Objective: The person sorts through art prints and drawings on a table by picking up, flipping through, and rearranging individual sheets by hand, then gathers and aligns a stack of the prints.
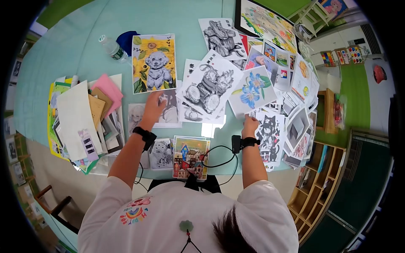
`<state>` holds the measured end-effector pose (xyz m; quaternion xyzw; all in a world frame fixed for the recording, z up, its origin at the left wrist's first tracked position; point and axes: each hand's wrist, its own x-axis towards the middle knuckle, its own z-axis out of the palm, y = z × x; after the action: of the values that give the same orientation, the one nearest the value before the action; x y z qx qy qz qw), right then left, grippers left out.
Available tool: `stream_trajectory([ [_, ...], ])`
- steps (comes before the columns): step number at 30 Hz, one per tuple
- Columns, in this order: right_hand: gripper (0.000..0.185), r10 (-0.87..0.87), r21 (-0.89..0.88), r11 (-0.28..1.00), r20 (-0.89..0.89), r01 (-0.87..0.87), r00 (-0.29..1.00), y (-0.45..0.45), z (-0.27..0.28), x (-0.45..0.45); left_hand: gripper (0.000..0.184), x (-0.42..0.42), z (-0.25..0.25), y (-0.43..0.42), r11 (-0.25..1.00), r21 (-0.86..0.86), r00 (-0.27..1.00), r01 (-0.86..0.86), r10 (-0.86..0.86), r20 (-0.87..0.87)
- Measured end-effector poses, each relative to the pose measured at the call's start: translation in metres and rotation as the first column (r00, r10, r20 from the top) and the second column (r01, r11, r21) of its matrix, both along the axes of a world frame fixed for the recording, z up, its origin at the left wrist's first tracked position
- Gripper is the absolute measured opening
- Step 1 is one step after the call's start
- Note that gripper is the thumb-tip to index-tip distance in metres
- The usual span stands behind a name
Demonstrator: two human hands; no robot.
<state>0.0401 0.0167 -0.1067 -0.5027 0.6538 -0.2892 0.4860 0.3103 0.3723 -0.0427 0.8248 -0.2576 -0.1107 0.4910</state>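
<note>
My left hand (154,107) is over the grey portrait sheets (168,111), just below the dog and sunflower picture (154,63); whether it grips anything is unclear. At the lower edge of the blue flower picture (252,90), my right hand (250,123) has its fingers bent in, and its fingertips are partly hidden. Left of that picture lies a black-and-white drawing (209,84) on other sheets. The black-and-white cat drawing (270,137) is right of my right hand. A colourful house picture (190,157) lies near my body.
A paper pile (78,120) covers the table's left side, and more sheets (301,126) are heaped at the right. A bottle (113,49) lies beside a dark blue object (125,41). A framed picture (270,25) rests at the back right. Black cables (219,166) hang near my body.
</note>
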Motion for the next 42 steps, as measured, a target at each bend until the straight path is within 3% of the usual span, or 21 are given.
stream_trajectory([
  [3,0.034,0.046,0.222,0.972,0.109,-0.070,0.993,-0.001,0.007,-0.002,0.051,-0.019,0.004,-0.046,0.985,0.135,0.979,0.107,-0.129,0.160],
  [4,0.029,-0.016,0.231,0.972,0.211,-0.034,0.977,0.003,0.015,0.007,0.053,-0.024,0.004,-0.059,0.977,0.187,0.967,0.105,-0.144,0.210],
  [6,0.026,-0.080,0.210,0.977,0.158,0.046,0.984,0.009,0.027,0.024,0.057,-0.028,0.001,-0.082,0.953,0.291,0.933,0.090,-0.183,0.309],
  [10,0.029,0.040,0.162,0.984,0.190,-0.071,0.981,0.000,0.053,0.031,0.068,-0.035,0.003,-0.104,0.840,0.537,0.954,0.076,-0.217,0.205],
  [11,0.028,0.064,0.106,0.991,0.192,-0.085,0.979,-0.004,0.059,0.027,0.071,-0.032,-0.006,-0.104,0.854,0.518,0.932,0.052,-0.228,0.283],
  [14,0.024,0.149,-0.093,0.986,0.149,-0.136,0.978,-0.020,0.091,0.004,0.072,-0.031,0.001,-0.111,0.826,0.560,0.968,0.062,-0.187,0.168],
  [18,0.026,0.127,-0.216,0.969,0.004,-0.123,0.992,-0.068,0.101,-0.050,0.075,-0.032,-0.005,-0.118,0.818,0.572,0.992,-0.063,-0.010,0.124],
  [22,0.030,0.130,-0.188,0.975,0.034,-0.121,0.991,-0.120,0.095,-0.087,0.083,-0.040,0.003,-0.122,0.750,0.655,0.978,-0.094,-0.055,0.203],
  [23,0.030,0.132,-0.188,0.974,0.026,-0.125,0.991,-0.132,0.092,-0.090,0.082,-0.041,0.007,-0.123,0.721,0.692,0.987,-0.032,-0.085,0.134],
  [26,0.032,0.144,-0.172,0.975,0.009,-0.140,0.990,-0.153,0.080,-0.093,0.072,-0.050,-0.002,-0.116,0.666,0.745,0.882,-0.029,-0.334,0.333],
  [29,0.031,0.178,-0.136,0.975,0.021,-0.174,0.984,-0.161,0.078,-0.092,0.067,-0.059,-0.023,-0.107,0.610,0.792,0.864,0.039,-0.419,0.280],
  [32,0.031,0.228,-0.101,0.969,0.013,-0.226,0.974,-0.169,0.068,-0.091,0.069,-0.081,-0.025,-0.105,0.627,0.776,0.852,-0.062,-0.372,0.369],
  [36,0.033,0.283,-0.125,0.952,0.007,-0.280,0.959,-0.165,0.067,-0.090,0.080,-0.111,0.009,-0.117,0.568,0.823,0.933,0.025,-0.310,0.185],
  [42,0.032,0.354,-0.105,0.931,0.014,-0.351,0.935,-0.174,0.060,-0.102,0.082,-0.133,-0.006,-0.108,0.670,0.740,0.956,0.056,-0.251,0.155],
])
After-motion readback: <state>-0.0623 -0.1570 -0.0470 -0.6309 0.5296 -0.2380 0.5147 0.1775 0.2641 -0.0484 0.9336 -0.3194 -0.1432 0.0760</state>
